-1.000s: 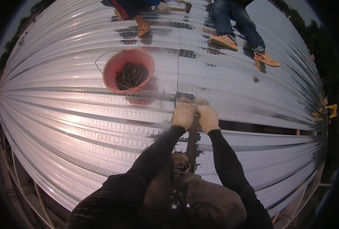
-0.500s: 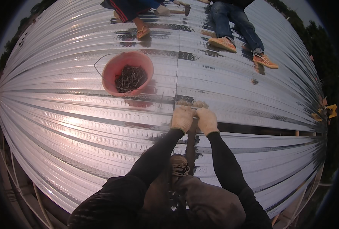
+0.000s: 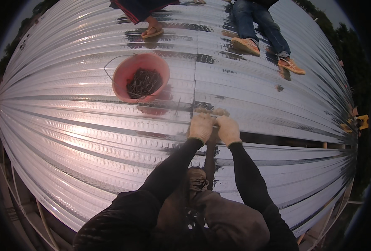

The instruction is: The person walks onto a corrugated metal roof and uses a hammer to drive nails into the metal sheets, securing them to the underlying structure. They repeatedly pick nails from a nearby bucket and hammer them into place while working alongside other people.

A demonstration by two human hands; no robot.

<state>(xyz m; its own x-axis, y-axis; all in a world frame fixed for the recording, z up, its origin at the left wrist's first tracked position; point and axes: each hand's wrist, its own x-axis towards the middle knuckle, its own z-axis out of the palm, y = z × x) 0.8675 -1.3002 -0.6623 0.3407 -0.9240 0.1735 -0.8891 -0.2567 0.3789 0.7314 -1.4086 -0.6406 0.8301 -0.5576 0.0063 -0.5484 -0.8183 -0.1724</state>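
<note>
Both hands wear pale gloves and sit side by side near the centre of the view. The left hand (image 3: 201,126) is curled shut around the top of a dark bar (image 3: 210,159), and the right hand (image 3: 228,129) is closed on the same bar, touching the left at its 3 o'clock side. The bar's long axis runs from 12 to 6 o'clock, its upper end in the fists and its lower end dropping between the black sleeves toward the person's lap; what its tip touches is hidden by the gloves. The hands rest over the corrugated metal roof (image 3: 89,138), whose ribs run roughly 9 to 3 o'clock. At 10 o'clock from the hands stands a red bucket (image 3: 140,78) of dark nails. At 12 and 1 o'clock, well apart, are other people's feet: a sandal (image 3: 152,32) and orange shoes (image 3: 245,45).
</note>
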